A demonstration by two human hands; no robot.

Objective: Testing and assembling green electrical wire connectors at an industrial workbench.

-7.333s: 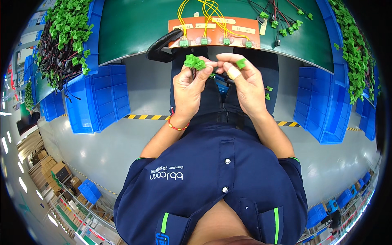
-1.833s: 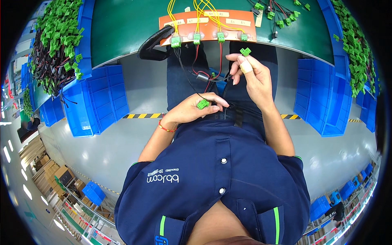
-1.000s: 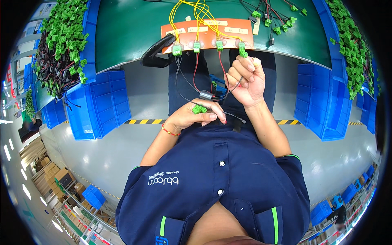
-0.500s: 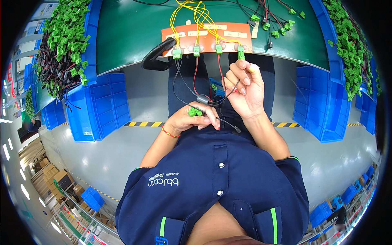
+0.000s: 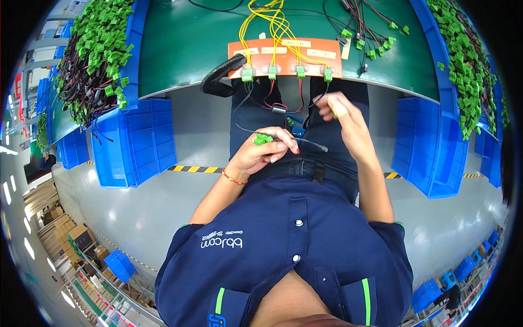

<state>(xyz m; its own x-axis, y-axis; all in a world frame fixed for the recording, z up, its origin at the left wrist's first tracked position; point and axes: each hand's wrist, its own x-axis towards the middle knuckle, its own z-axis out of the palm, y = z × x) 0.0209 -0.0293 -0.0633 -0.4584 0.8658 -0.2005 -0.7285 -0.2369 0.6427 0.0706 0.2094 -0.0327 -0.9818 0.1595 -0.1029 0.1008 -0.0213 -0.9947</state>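
My left hand [image 5: 267,148], above my lap, is closed on a wire harness, with green connectors [image 5: 263,139] at its fingers and a black cable end [image 5: 322,147] sticking out to the right. Black and red wires run from there, some through a dark cylindrical sleeve [image 5: 279,109], up to an orange board [image 5: 256,52]. Along its near edge sit several green terminal connectors, the rightmost [image 5: 328,74] with a black wire below it. Just under that connector is my right hand [image 5: 344,111], apart from it, fingers loosely bent and partly blurred; I see nothing held in them.
Yellow wires [image 5: 279,24] lead from the board across the green table [image 5: 185,49]. A black curved handle-like piece [image 5: 220,79] stands at the board's left. More harnesses [image 5: 376,46] lie at right. Blue bins [image 5: 133,54] of green connectors flank the table, with blue crates [image 5: 430,147] below.
My right hand has come off the rightmost connector and moved down and right; that connector now sits in line with the others. My left hand has risen slightly, still holding the harness.
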